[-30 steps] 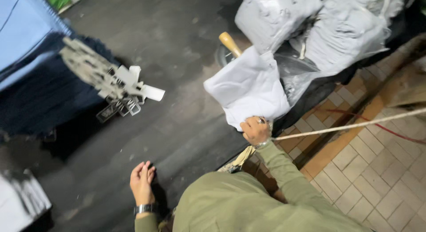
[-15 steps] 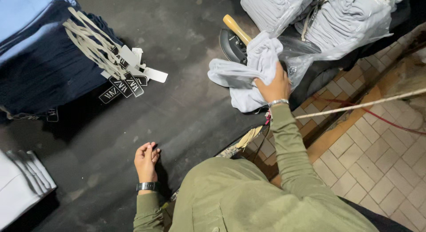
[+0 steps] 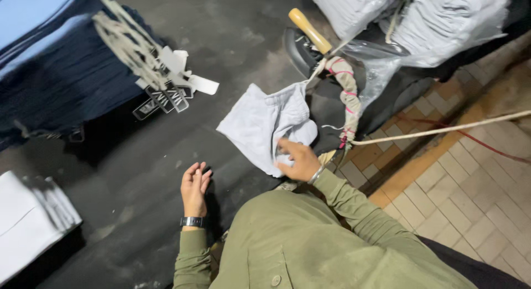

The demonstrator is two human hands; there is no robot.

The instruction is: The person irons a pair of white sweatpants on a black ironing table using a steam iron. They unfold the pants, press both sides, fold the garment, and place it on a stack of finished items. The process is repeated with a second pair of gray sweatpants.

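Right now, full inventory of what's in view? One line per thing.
pale grey garment: one, light grey, crumpled on the dark floor at centre, under the right hand
navy fabric stack: one pile, dark blue, upper left
tagged cord bundle: one, beige cords with white tags, lying at the navy stack's edge
white folded stack: one, white, lower left edge
wooden handle: one, tan, top centre, sticking up from a dark object
plastic-wrapped bundles: at least two, grey-white, top right
rope: one, cream, stretched across the tiled floor at right
tiled floor: tan, right side
left hand: open, resting on the dark floor, watch at wrist
right hand: on the grey garment, bracelet at wrist
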